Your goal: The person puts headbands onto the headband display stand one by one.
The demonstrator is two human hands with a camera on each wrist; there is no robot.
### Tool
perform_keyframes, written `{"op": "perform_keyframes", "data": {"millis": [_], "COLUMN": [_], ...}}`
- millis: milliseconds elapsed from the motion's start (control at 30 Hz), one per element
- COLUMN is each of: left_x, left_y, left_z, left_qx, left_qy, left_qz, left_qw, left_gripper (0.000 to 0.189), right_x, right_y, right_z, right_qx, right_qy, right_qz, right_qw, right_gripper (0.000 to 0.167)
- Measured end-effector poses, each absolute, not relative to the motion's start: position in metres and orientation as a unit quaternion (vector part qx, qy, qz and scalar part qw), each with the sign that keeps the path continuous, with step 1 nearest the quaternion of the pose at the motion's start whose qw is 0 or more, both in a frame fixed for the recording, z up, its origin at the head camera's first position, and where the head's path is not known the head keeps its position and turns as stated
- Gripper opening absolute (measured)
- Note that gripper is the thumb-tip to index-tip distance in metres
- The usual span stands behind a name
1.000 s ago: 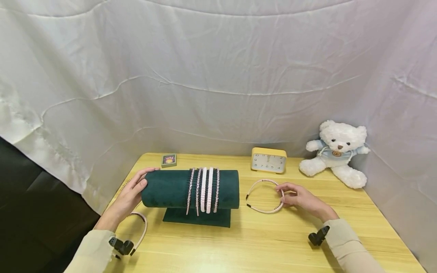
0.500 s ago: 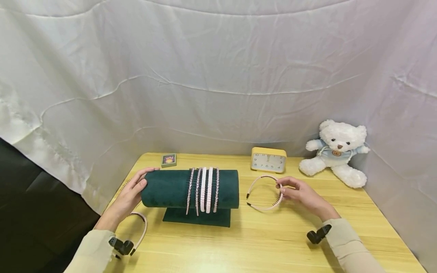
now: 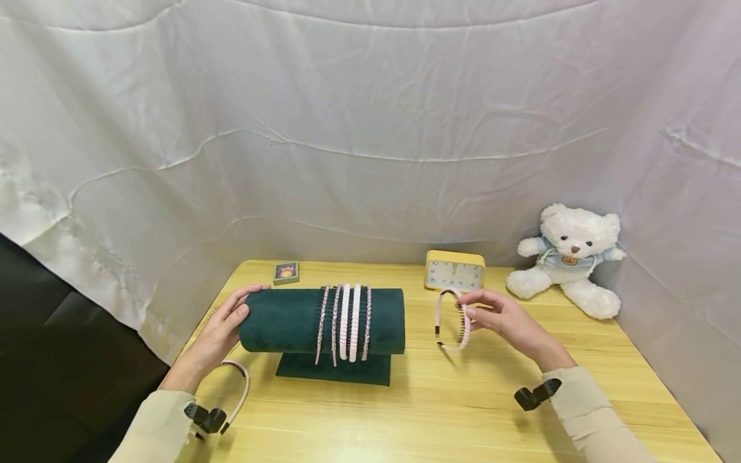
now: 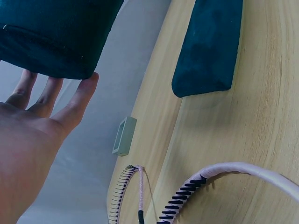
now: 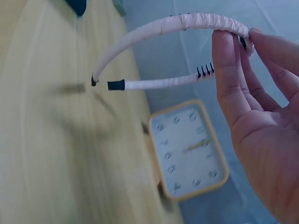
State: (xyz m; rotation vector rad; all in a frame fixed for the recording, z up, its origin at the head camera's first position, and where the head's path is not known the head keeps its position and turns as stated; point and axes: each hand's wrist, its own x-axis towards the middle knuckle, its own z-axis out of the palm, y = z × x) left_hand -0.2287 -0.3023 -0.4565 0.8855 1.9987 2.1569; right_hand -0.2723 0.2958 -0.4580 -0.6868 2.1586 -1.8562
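Between thumb and fingers my right hand pinches a pale pink toothed headband. It is lifted off the table, its two black-tipped ends pointing left in the head view; the right wrist view shows the headband beside the fingertips. A dark green velvet headband stand, a horizontal roll on a flat base, carries several pink and white headbands side by side. My left hand rests against the roll's left end, and the left wrist view shows its fingers fairly straight, touching that end.
Another pink headband lies near my left wrist, and a second toothed headband lies beyond it. A yellow clock, a white teddy bear and a small green box stand along the back of the wooden table.
My right hand has raised the headband from the table and turned it, so its loop looks narrower and sits nearer the clock. The left hand and the stand have stayed put.
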Motion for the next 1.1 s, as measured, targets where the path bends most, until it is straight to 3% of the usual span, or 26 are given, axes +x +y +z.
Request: {"op": "perform_keyframes", "data": {"millis": [700, 1100], "left_x": [-0.227, -0.227], "left_y": [-0.302, -0.303], "left_z": [-0.454, -0.455], "left_qx": [0.284, 0.287], "left_qy": [0.654, 0.653], "left_qz": [0.700, 0.700], "left_qw": [0.033, 0.035], "left_gripper": [0.048, 0.048], "right_x": [-0.237, -0.222], "right_y": [0.244, 0.209], "right_z": [-0.399, -0.384], "right_qx": [-0.276, -0.279], "right_qy": [0.723, 0.712], "right_qz": [-0.626, -0.634], "right_qw": [0.091, 0.114], "right_gripper": [0.031, 0.032]}}
